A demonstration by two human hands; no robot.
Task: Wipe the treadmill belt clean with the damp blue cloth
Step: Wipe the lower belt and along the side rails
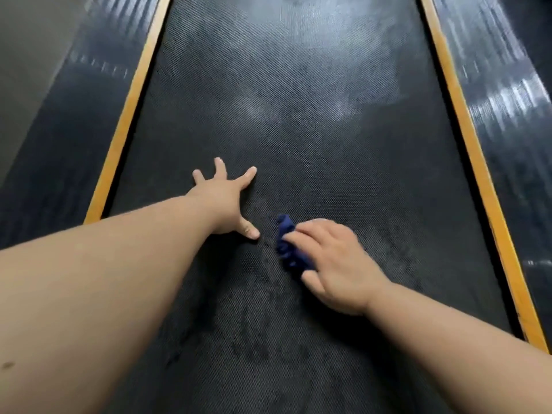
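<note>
Right hand (334, 261) sits low on the treadmill belt (298, 130), its fingers curled over a bunched dark blue cloth (286, 246) and pressing it down against the textured black surface — the cloth pokes out past the fingertips toward the belt's centre line. Left hand (224, 198) lies just beside it, a little farther up the belt, palm down and flat with all the fingers spread wide; it holds nothing, and its thumb tip points toward the cloth without touching it. Both bare forearms reach in from the bottom edge of the head view.

Pale, hazy smears show on the belt farther ahead, while the patch nearest the hands looks darker. An orange stripe (128, 106) runs along the belt's left edge and another (475, 150) along its right — outside each lies a glossy black side rail (68, 121), and the rail on the right is blurred.
</note>
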